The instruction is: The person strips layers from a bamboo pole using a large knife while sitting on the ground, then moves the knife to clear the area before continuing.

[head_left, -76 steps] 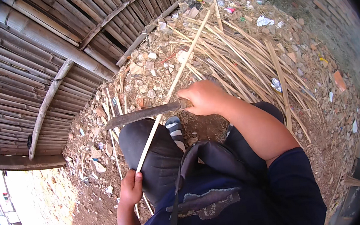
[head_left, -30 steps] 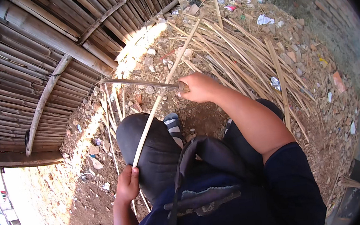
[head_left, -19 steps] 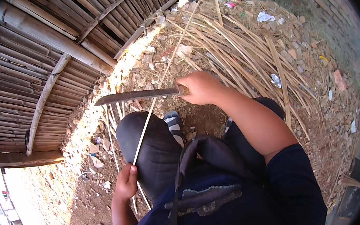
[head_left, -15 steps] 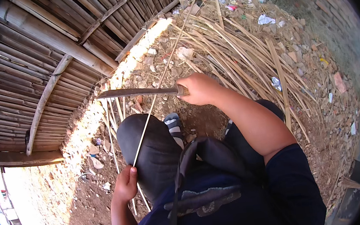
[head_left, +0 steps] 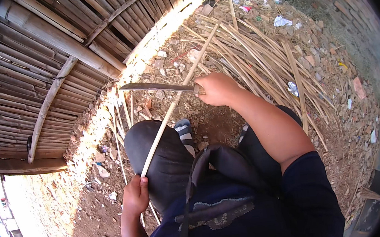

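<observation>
My left hand [head_left: 135,194] is closed around the lower end of a pale bamboo strip [head_left: 158,137], beside my left knee. The strip slants up and away to the right, its broad face showing. In my right hand [head_left: 216,89] is the wooden handle of a long machete [head_left: 156,86], its dark blade pointing left. The blade crosses the strip a little beyond my knees; whether it touches the strip I cannot tell. More thin strips [head_left: 121,158] lie on the ground left of my left knee.
Ahead to the right lies a big heap of bamboo strips [head_left: 258,60] on rubble-strewn ground. A bamboo-slat wall [head_left: 15,86] leans over the left side, and a brick wall [head_left: 345,5] stands at the far right. White crumpled litter [head_left: 281,21] lies beyond the heap.
The strip has turned from its narrow edge to its broad face, and its far end has swung right and nearer. The machete and my right hand have shifted slightly right.
</observation>
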Motion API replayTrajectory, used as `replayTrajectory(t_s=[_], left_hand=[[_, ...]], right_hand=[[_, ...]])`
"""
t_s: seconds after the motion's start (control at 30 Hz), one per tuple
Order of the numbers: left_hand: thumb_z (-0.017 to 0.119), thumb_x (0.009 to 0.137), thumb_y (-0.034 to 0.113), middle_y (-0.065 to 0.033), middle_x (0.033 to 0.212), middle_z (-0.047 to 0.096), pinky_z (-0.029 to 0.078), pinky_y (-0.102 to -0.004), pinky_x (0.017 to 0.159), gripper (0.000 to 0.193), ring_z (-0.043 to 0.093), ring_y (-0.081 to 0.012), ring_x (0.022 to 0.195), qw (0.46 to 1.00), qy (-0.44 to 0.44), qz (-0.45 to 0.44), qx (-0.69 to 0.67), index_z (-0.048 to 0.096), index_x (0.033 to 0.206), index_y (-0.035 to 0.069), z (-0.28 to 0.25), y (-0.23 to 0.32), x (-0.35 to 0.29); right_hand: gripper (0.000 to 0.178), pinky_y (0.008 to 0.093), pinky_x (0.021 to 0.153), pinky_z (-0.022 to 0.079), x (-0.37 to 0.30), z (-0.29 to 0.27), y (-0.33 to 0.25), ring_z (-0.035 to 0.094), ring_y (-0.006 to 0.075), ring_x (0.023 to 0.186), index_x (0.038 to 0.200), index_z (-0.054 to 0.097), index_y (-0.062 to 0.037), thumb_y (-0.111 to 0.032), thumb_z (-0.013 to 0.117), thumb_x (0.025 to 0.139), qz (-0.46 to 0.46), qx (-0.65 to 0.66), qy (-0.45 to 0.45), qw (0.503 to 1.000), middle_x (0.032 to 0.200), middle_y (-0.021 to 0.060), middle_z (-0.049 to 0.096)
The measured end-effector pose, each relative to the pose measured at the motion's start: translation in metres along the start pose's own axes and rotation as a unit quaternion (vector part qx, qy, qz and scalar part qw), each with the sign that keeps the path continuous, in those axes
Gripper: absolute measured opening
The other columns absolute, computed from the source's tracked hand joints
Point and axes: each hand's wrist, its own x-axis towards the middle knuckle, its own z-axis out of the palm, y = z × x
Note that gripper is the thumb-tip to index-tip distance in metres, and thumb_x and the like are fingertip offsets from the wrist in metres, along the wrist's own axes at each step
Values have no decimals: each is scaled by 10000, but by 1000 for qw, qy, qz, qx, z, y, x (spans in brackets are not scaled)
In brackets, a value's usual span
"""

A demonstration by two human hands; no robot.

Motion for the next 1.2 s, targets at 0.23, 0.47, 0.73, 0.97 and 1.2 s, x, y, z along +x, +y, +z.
replayTrajectory(t_s=[0.23, 0.47, 0.73, 0.97, 1.2], left_hand=[[513, 1085, 331, -247, 681, 561, 438, -478, 595, 404, 568, -465, 649, 998, -15, -7, -55, 493, 847, 4, 2, -10, 1], [509, 1088, 355, -231, 672, 547, 436, -460, 597, 428, 539, -424, 616, 998, -19, -14, -64, 499, 849, 0, -1, -2, 1], [518, 1087, 342, -195, 639, 518, 423, -432, 577, 420, 501, -332, 572, 994, -26, 5, -109, 498, 846, -2, 3, -15, 2], [522, 1086, 350, -182, 631, 506, 420, -415, 570, 435, 478, -285, 565, 995, -31, -25, -93, 497, 827, 2, -1, -5, 4], [523, 1086, 371, -146, 635, 507, 419, -398, 575, 445, 477, -219, 589, 994, -39, -27, -103, 519, 836, 3, 1, -17, 2]], right_hand=[[311, 515, 746, 544, -10, 5, -20, 704, 387, 850, 1033, 664, -71, -262, 770, 812, -107, -16, -35, 994, 827, 189, 691], [282, 518, 773, 553, -4, 8, 0, 704, 387, 872, 976, 679, -71, -291, 770, 825, -19, 12, -17, 1000, 845, 179, 708], [322, 500, 766, 540, -2, 7, -13, 692, 403, 858, 1032, 679, -72, -283, 789, 815, -68, 25, -44, 996, 834, 183, 699], [397, 492, 837, 548, 8, -4, 20, 699, 400, 910, 1146, 709, -39, -316, 751, 864, 104, 81, -31, 991, 932, 220, 720], [296, 528, 721, 522, -15, 3, -28, 681, 410, 828, 972, 667, -64, -264, 779, 785, -137, 5, -34, 990, 819, 175, 691]])
